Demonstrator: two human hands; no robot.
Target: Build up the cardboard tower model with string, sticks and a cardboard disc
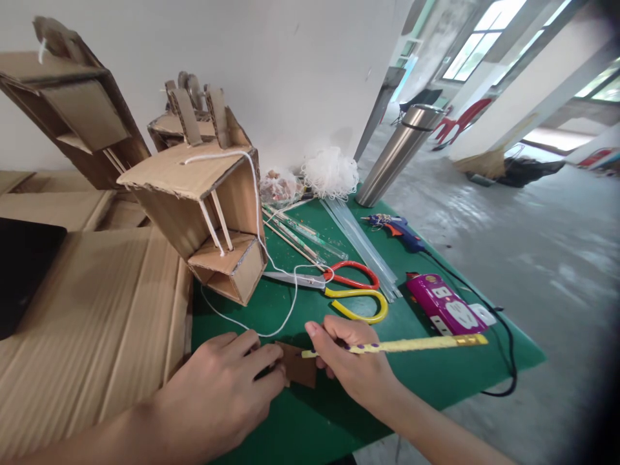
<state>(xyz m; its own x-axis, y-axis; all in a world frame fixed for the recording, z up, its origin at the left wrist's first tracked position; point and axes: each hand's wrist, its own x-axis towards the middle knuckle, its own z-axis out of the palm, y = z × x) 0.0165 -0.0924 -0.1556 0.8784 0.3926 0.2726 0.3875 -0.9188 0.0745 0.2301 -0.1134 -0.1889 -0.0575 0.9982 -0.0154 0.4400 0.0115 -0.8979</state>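
Note:
My right hand point(363, 376) pinches a yellow pencil point(421, 344) that lies almost level across it. The pencil's eraser end points right and its other end is over a small brown cardboard piece point(303, 372). From the left, my left hand point(230, 387) presses the cardboard piece down on the green tabletop point(295, 426) with bent fingers. Just beyond my hands stands a cardboard model point(194, 174) with two white sticks inside. A white string point(256, 187) runs from its top and loops over the table. Scissors point(349, 284) with red and yellow handles lie past my right hand.
A blue glue gun point(397, 229), a purple power strip point(448, 303), clear glue sticks point(361, 242) and a steel flask point(400, 155) occupy the table's right side. Thin sticks point(303, 236) lie behind the scissors. Cardboard sheets point(87, 310) and another cardboard model point(82, 103) are at left.

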